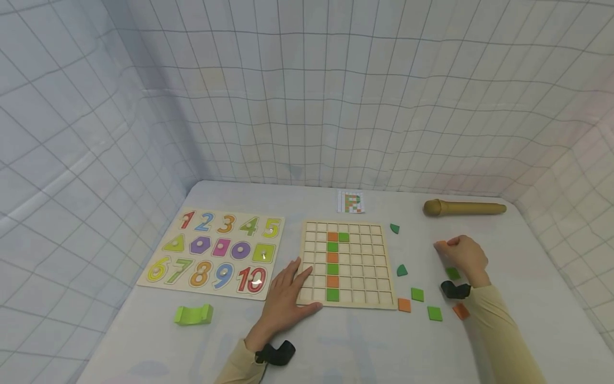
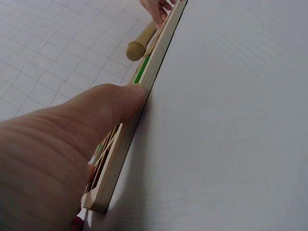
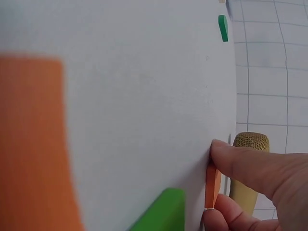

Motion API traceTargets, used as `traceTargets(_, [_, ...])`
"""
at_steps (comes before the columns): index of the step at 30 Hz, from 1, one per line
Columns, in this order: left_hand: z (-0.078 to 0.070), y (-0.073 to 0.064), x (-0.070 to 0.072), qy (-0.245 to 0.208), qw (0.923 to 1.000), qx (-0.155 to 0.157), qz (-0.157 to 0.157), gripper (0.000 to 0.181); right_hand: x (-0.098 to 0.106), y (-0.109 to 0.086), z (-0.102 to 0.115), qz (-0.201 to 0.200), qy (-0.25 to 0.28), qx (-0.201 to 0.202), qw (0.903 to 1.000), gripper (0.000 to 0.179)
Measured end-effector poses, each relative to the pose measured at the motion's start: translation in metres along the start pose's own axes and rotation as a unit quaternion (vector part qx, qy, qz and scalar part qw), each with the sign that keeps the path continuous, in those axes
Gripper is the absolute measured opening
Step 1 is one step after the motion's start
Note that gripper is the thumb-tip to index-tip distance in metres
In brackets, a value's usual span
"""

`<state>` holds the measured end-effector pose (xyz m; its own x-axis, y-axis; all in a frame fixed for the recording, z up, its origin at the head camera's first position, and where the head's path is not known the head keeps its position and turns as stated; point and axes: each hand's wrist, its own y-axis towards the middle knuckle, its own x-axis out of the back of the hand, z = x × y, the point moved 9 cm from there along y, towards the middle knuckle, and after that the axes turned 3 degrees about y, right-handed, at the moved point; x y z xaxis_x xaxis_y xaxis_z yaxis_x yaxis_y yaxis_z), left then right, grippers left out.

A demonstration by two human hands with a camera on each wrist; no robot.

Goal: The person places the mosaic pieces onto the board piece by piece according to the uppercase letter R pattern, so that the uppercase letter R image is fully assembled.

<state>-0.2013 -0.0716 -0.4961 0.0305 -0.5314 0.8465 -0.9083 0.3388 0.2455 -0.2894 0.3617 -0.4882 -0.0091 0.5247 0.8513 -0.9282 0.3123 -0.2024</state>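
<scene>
A square wooden grid board lies in the middle of the table. Orange and green square tiles alternate down one of its columns, and another green tile sits beside the top one. My left hand rests spread over the board's lower left corner; the left wrist view shows the thumb against its front edge. Off to the right, my right hand pinches an orange tile between thumb and fingers, low at the table surface. Close to that hand lies a green tile.
Loose green and orange tiles and two dark green quarter-round pieces lie right of the board. A pattern card is behind it. A number puzzle and a green block lie left, a toy microphone far right.
</scene>
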Motion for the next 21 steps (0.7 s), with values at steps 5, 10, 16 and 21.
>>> traceTargets(5, [0.001,0.000,-0.001,0.001,1.0000,0.002,0.002,0.080,-0.002,0.001,0.000,0.011,0.018,0.012,0.9997,0.054])
traceTargets(10, [0.000,0.000,0.000,0.001,1.0000,0.000,0.003,0.079,-0.002,-0.001,0.007,0.019,0.045,0.035,0.9982,0.051])
traceTargets(16, [0.000,0.000,0.000,-0.001,1.0000,0.004,0.007,0.079,-0.001,-0.004,0.012,0.019,0.056,0.050,0.9970,0.051])
traceTargets(21, [-0.002,0.000,0.001,-0.004,1.0000,0.001,0.000,0.079,-0.001,-0.005,0.014,0.015,0.065,0.057,0.9961,0.052])
